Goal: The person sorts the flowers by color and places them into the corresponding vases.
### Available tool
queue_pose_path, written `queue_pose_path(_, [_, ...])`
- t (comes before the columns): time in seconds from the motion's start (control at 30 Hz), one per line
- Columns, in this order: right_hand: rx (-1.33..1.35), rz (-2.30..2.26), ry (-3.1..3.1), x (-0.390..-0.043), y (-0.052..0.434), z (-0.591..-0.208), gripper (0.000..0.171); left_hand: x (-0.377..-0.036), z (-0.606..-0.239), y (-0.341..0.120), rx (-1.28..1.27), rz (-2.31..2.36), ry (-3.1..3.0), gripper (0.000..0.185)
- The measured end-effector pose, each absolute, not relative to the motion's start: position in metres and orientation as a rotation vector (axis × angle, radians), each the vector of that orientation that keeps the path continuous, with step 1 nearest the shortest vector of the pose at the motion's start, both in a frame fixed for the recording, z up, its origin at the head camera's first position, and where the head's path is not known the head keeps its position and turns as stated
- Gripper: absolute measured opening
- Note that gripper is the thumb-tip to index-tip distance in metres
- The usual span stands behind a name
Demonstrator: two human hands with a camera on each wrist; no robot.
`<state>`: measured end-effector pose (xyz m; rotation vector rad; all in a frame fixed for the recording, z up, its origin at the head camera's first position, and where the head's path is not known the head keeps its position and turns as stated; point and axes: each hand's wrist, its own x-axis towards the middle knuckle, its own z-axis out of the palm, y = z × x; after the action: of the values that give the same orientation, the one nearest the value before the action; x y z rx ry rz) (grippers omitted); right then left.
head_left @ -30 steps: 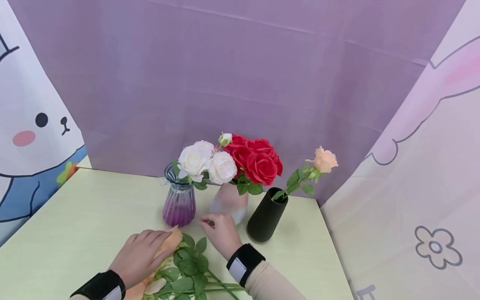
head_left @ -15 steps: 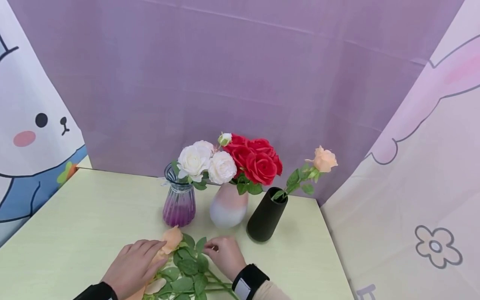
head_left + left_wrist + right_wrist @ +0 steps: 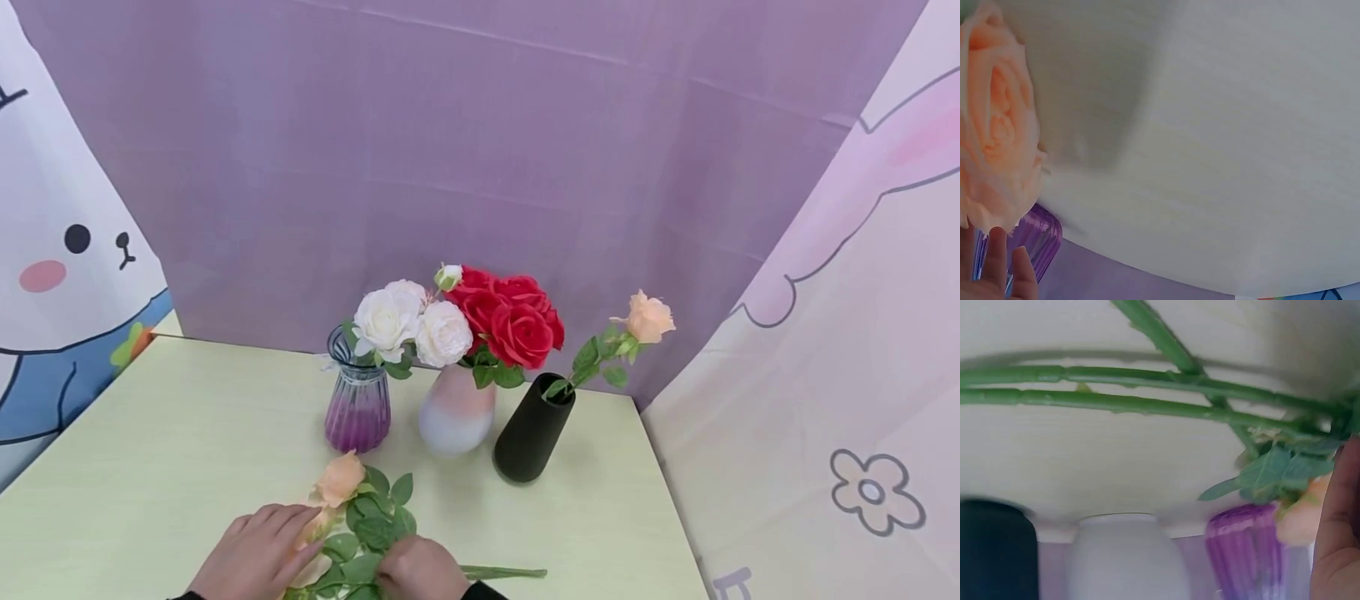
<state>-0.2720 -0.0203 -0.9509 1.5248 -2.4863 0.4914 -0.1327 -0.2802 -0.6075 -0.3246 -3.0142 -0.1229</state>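
Peach rose stems (image 3: pixel 360 533) flat on worktop (image 3: pixel 150 433), blooms pointing away toward vases, left hand (image 3: pixel 251 560) resting flat on blooms, right hand (image 3: pixel 420 571) curled over leaves and stems.

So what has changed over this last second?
The right hand drew back from beside the pink-white vase to the leaves and stems of the peach roses lying on the table. The left hand slid slightly toward the person, resting on the blooms. The three vases and their flowers stayed put.
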Motion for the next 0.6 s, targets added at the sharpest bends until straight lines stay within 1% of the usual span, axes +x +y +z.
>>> queue_pose_path(0.03, [1.539, 0.443, -2.474, -0.271, -0.023, -0.963, 0.011, -0.126, -0.587, -0.272, -0.305, -0.129, -3.041, 0.055])
queue_pose_path(0.07, [1.555, 0.373, -2.465, -0.261, -0.024, -0.936, 0.016, -0.124, -0.58, -0.27, -0.291, -0.143, -3.07, 0.056])
queue_pose_path(0.13, [1.576, 0.235, -2.48, -0.244, -0.026, -0.894, 0.021, -0.125, -0.589, -0.274, -0.299, -0.126, -3.036, 0.054])
queue_pose_path(0.17, [1.551, 0.18, -2.471, -0.243, -0.027, -0.899, 0.023, -0.126, -0.595, -0.276, -0.306, -0.127, -3.027, 0.056])
queue_pose_path(0.23, [1.56, 0.095, -2.546, -0.229, -0.028, -0.862, 0.029, -0.13, -0.611, -0.284, -0.305, -0.119, -3.019, 0.057])
queue_pose_path(0.27, [1.559, 0.071, -2.595, -0.223, -0.029, -0.843, 0.034, -0.131, -0.613, -0.285, -0.299, -0.107, -3.017, 0.056])
queue_pose_path(0.3, [1.558, 0.058, -2.615, -0.227, -0.032, -0.865, 0.039, -0.129, -0.604, -0.282, -0.295, -0.094, -3.011, 0.055])
queue_pose_path(0.37, [1.549, 0.089, -2.627, -0.231, -0.036, -0.891, 0.048, -0.125, -0.582, -0.275, -0.276, -0.114, -3.071, 0.055])
queue_pose_path(0.4, [1.57, 0.092, -2.63, -0.227, -0.035, -0.877, 0.05, -0.123, -0.577, -0.273, -0.27, -0.116, -3.074, 0.053])
queue_pose_path(0.5, [1.558, 0.074, -2.602, -0.223, -0.035, -0.865, 0.052, -0.12, -0.565, -0.269, -0.26, -0.141, -3.123, 0.054])
queue_pose_path(0.6, [1.519, 0.051, -2.633, -0.213, -0.033, -0.824, 0.045, -0.118, -0.562, -0.269, -0.272, -0.165, -3.123, 0.058])
